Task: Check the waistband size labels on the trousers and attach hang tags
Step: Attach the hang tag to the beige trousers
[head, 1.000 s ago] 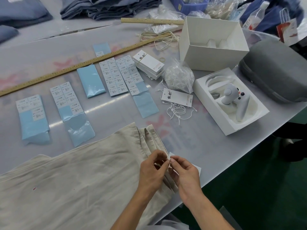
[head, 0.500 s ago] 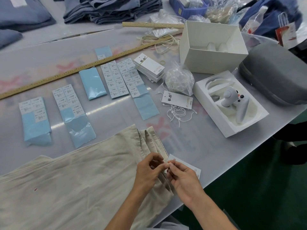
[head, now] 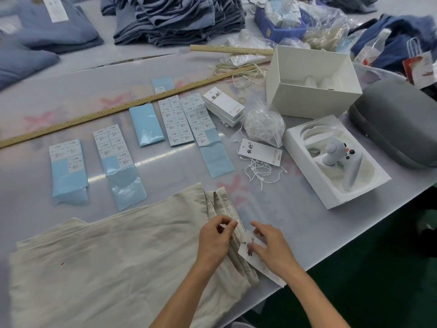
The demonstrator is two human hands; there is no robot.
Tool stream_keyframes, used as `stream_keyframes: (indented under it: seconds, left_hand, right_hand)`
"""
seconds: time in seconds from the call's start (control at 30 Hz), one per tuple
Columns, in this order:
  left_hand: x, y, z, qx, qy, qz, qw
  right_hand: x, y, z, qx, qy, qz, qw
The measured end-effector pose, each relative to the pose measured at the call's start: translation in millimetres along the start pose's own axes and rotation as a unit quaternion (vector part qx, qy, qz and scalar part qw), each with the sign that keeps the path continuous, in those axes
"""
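Note:
Beige trousers lie folded on the table's near side, waistband end to the right. My left hand sits on the waistband edge, thumb and forefinger pinching the fabric or a thin string there; which one is unclear. A white hang tag with black lettering lies against the waistband, and my right hand rests on it with fingers spread. Another loose hang tag lies farther back above a tangle of white strings. A stack of hang tags stands behind it.
Blue sheets of size stickers lie in rows mid-table, crossed by a long wooden ruler. To the right: a bag of fasteners, an open white box, a tray holding a controller, a grey case. Folded blue trousers are stacked at the back.
My hands, pinched together at the waistband before, have separated. The right hand moved down and right and now lies spread on the hang tag, which lies flat by the waistband.

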State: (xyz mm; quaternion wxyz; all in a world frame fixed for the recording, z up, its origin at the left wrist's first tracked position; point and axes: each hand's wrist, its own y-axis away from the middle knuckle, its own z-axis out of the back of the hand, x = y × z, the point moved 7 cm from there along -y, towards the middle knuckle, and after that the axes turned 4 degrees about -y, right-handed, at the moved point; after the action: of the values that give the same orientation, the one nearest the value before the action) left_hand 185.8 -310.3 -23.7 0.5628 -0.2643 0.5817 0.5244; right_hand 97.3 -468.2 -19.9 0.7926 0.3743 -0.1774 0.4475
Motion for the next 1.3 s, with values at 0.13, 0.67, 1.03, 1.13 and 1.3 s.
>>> stream_keyframes:
  seconds: [0.13,0.67,1.03,1.13,1.3]
  left_hand:
    - [2,-1,6,0.017,-0.036,-0.004,0.999]
    - [12,32,2,-0.112,-0.472,0.044,0.873]
    - [11,40,82,-0.158,-0.158,0.077,0.972]
    - [10,58,118,-0.228,-0.064,0.095,0.967]
    - [-12,67,96,-0.174,0.046,0.068,0.981]
  right_hand:
    - [-15,0,6,0.034,-0.036,-0.028,0.998]
    - [-31,4,16,0.015,-0.462,-0.164,0.872]
    - [-8,2,-24,-0.058,-0.626,-0.223,0.745]
    - [-3,8,-38,-0.074,-0.650,-0.229,0.721]
    - [3,25,-37,-0.032,-0.441,-0.175,0.880]
